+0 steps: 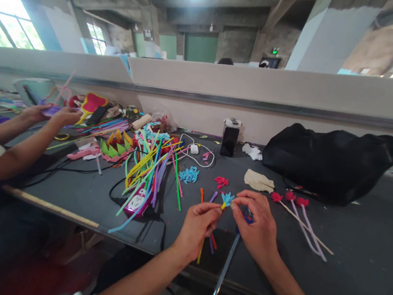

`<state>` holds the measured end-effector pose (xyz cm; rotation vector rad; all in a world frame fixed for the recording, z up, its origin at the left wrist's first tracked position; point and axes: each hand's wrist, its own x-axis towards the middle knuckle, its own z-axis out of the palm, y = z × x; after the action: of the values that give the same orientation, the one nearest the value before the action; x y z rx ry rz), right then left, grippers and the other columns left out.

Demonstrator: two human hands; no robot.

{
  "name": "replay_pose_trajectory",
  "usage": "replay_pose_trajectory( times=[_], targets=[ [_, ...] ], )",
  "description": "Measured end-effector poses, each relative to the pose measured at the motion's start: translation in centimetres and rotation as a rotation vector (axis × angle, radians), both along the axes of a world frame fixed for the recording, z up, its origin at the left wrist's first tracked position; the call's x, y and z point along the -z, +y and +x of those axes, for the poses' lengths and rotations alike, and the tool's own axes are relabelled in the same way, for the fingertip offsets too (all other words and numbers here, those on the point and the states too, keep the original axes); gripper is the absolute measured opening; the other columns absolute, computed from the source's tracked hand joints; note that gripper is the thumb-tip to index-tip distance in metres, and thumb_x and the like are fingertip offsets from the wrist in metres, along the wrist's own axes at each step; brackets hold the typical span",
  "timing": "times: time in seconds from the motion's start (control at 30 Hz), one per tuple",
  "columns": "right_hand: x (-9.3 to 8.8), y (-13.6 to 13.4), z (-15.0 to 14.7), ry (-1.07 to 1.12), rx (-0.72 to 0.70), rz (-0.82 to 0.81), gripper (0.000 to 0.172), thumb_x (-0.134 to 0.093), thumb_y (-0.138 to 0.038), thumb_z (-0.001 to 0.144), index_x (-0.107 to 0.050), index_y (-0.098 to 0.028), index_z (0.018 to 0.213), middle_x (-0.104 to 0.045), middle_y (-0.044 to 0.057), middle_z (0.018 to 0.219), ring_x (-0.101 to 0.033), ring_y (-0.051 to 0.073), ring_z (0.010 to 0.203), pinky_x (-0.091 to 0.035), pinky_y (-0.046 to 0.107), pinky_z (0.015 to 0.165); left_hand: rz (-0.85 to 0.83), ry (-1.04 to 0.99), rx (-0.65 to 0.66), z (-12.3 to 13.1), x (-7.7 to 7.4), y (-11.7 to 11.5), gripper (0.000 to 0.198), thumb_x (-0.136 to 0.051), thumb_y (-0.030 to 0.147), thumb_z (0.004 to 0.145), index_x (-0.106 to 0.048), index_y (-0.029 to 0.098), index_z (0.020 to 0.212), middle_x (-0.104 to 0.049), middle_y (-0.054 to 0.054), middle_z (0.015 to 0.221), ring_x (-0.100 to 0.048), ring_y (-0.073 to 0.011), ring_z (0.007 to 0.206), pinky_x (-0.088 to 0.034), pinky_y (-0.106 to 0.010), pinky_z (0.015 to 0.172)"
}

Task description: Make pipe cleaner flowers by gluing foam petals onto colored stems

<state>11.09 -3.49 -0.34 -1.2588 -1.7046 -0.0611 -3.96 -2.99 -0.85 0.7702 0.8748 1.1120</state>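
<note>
Blue flower (227, 198) in left hand (198, 224); green sign (275, 50) (markings illegible) beyond.

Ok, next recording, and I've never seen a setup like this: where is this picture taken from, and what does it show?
There is no machine: a person works bare-handed, seen through a camera on their own head, looking forward and down. The left hand pinches a small blue flower; the right hand is close against it, though its grip is unclear. On the dark table lie blue pieces, red pieces, a colourful bundle of stems, three red flowers and a black bag. The arms at far left are another person's.
</note>
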Motion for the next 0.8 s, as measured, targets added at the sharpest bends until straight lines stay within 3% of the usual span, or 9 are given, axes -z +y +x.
replay_pose_trajectory(
  times=[0.8],
  targets=[
    [0.13, -0.01, -0.22, 0.007, 0.026, -0.037, 0.005, -0.057, -0.024, 0.084, -0.060, -0.022, 0.082, -0.061, 0.004, 0.094, -0.054, 0.021, 0.093, -0.044, 0.037, 0.085, -0.037, 0.036, -0.015, 0.12, -0.61, -0.15, 0.024, -0.077, 0.028, 0.058, -0.072, 0.011, 0.074, -0.040, 0.007, 0.044, -0.026, -0.0020, 0.039, -0.013, -0.018, 0.038]
  ],
)
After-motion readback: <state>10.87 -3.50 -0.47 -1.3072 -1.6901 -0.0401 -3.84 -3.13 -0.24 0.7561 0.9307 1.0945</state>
